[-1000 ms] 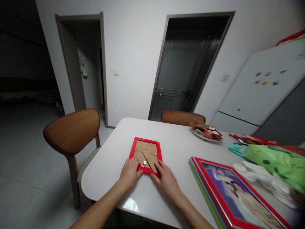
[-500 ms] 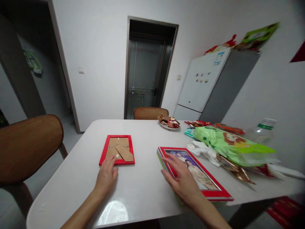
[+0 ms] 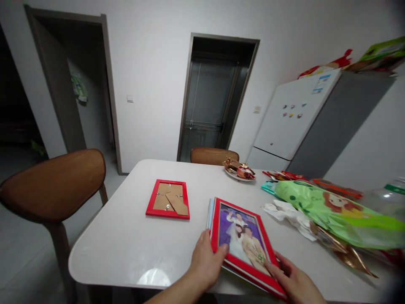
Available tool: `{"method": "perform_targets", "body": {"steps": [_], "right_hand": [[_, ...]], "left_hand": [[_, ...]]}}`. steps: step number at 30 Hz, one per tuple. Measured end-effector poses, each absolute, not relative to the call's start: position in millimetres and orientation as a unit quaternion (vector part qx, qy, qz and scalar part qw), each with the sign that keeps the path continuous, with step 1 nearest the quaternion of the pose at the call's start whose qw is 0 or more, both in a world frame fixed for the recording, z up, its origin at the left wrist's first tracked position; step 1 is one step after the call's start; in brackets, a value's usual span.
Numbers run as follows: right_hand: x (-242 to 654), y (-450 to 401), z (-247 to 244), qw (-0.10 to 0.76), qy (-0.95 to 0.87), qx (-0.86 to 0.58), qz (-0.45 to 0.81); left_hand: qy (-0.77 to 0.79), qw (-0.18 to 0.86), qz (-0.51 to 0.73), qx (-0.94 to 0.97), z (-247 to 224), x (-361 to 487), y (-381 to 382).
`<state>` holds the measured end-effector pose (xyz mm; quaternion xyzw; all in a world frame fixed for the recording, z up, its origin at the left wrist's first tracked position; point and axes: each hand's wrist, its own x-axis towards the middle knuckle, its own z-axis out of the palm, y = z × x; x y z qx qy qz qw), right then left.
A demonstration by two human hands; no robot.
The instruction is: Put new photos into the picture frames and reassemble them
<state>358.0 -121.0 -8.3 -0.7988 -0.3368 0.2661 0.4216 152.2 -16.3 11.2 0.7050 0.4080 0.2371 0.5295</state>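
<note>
A red picture frame point(image 3: 212, 223) with a wedding photo faces up near the table's front edge, tilted slightly. A pale blue-white edge of something flat shows beneath it on the left. My left hand point(image 3: 207, 257) grips its lower left side, thumb on the front. My right hand point(image 3: 292, 278) holds the lower right side, thumb on the photo's corner and the other fingers partly hidden. Left of them, a smaller red frame point(image 3: 152, 202) lies face down, its brown backing board and metal clips showing; neither hand touches it.
On the white table point(image 3: 126, 240) at right are a green plastic package point(image 3: 310, 207), crumpled tissue point(image 3: 289, 217) and gold wrapping point(image 3: 351, 253). A plate of snacks point(image 3: 238, 171) sits at the back. Brown chairs stand left point(image 3: 57, 185) and behind point(image 3: 213, 156); a fridge point(image 3: 281, 122) is beyond.
My left hand has left the smaller frame and moved right onto the photo frame. My right hand has shifted to its right side. The photo frame has turned, and the view has swung left.
</note>
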Motion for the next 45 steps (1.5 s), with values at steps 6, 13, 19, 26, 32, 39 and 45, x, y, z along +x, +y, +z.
{"method": "perform_targets", "body": {"steps": [6, 13, 19, 26, 32, 39, 45], "right_hand": [[327, -121, -10, 0.443, -0.293, -0.773, 0.346], [332, -100, -17, 0.430, -0.350, -0.779, 0.292], [301, -107, -15, 0.326, -0.585, -0.736, -0.097], [280, -93, -31, 0.176, -0.691, -0.683, -0.159], [267, -96, -10, 0.243, -0.702, -0.656, -0.135], [169, -102, 16, 0.418, -0.702, -0.543, 0.193], [90, -65, -13, 0.488, -0.437, -0.480, 0.584]], "left_hand": [[0.440, 0.490, 0.249, 0.710, 4, 126, -16], [0.456, 0.188, 0.273, 0.826, 3, 86, 70], [0.433, 0.083, 0.175, 0.880, -11, 41, 103], [0.360, 0.003, 0.216, 0.907, -45, -28, 25], [0.322, -0.083, 0.298, 0.895, -57, -93, 1], [0.397, -0.009, 0.438, 0.807, -2, -93, 0], [0.516, 0.378, 0.560, 0.527, 35, -65, -22]]}}
